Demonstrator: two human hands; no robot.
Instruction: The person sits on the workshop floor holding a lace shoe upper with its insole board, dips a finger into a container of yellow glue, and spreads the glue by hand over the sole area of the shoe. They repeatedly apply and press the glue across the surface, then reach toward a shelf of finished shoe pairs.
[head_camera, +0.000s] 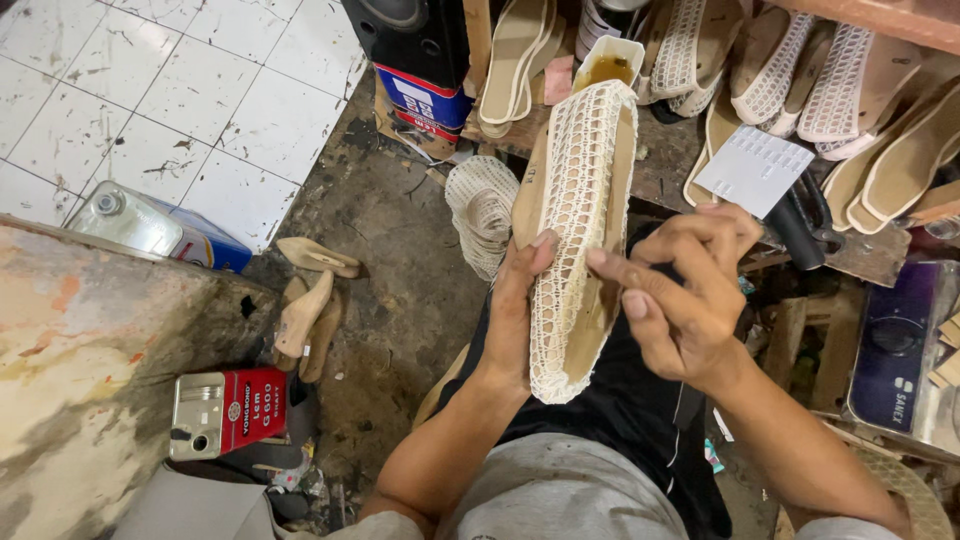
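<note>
I hold a long tan shoe insole with a cream crocheted mesh upper upright in front of me. My left hand grips its left side, thumb resting on the mesh. My right hand is at its right edge, index finger and thumb touching the mesh and the tan sole. The toe end points down toward my lap, the far end up toward a small cream tub of brownish glue.
A cluttered wooden bench carries several mesh uppers and insoles and a white card. Wooden shoe lasts lie on the dirty floor. A red glue tin and a metal can stand left, near a stained slab.
</note>
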